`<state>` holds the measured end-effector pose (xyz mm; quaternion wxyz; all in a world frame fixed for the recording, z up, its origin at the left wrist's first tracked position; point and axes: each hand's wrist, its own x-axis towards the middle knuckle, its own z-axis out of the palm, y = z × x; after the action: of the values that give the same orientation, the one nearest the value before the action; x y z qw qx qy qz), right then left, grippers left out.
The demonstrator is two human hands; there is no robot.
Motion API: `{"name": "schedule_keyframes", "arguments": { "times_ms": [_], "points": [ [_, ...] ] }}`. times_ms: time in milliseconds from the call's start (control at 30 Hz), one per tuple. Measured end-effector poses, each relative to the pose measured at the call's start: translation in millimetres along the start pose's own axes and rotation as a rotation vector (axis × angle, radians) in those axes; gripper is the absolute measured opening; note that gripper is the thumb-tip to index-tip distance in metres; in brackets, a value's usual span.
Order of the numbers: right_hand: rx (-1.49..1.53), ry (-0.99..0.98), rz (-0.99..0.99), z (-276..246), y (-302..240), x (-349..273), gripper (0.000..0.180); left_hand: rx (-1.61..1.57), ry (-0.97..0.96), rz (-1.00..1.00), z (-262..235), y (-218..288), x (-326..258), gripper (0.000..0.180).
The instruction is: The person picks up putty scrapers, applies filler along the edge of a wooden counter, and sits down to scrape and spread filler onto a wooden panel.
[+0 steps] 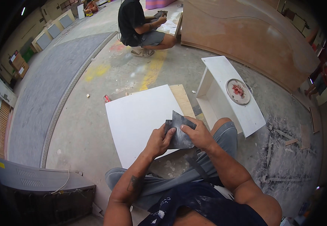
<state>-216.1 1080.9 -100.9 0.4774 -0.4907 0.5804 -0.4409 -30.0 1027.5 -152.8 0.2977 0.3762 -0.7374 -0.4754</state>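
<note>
Both my hands grip a dark grey sheet of sandpaper (182,140) above my lap, its surface dusty and its upper part folded or overlapping into a raised corner. My left hand (158,141) is closed on its left side, thumb on top. From the other side my right hand (199,135) pinches it, the thumb pressed near the middle. Under and beyond the sandpaper lies a flat white panel (140,116), which rests partly over a light plywood board (181,98). The fingers beneath the sheet are mostly hidden.
To the right stands a white open box (223,75) with a round lid (232,97) bearing red residue on top. A crouching person (133,22) handles a dark sheet ahead. A large brown wooden panel (238,34) stands behind. A red can (107,98) lies by the white panel.
</note>
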Motion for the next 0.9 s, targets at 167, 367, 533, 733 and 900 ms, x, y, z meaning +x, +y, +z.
{"name": "schedule_keyframes", "arguments": {
  "times_ms": [167,367,533,733,900],
  "points": [
    [0.146,-0.066,0.038,-4,7,0,0.035,-0.07,-0.038,-0.014,1,2,0,0.037],
    [0.146,-0.13,0.066,-8,14,0,0.034,-0.177,-0.157,-0.095,-1,-6,-3,0.035],
    [0.138,-0.175,0.065,-12,21,2,0.034,-0.245,-0.283,-0.216,-5,-5,-2,0.04],
    [0.142,-0.177,0.064,-9,27,1,0.034,-0.422,-0.174,-0.146,4,-4,-3,0.036],
    [0.149,0.038,-0.006,2,28,-2,0.035,-0.316,0.017,0.007,12,-4,3,0.034]
  ]
}}
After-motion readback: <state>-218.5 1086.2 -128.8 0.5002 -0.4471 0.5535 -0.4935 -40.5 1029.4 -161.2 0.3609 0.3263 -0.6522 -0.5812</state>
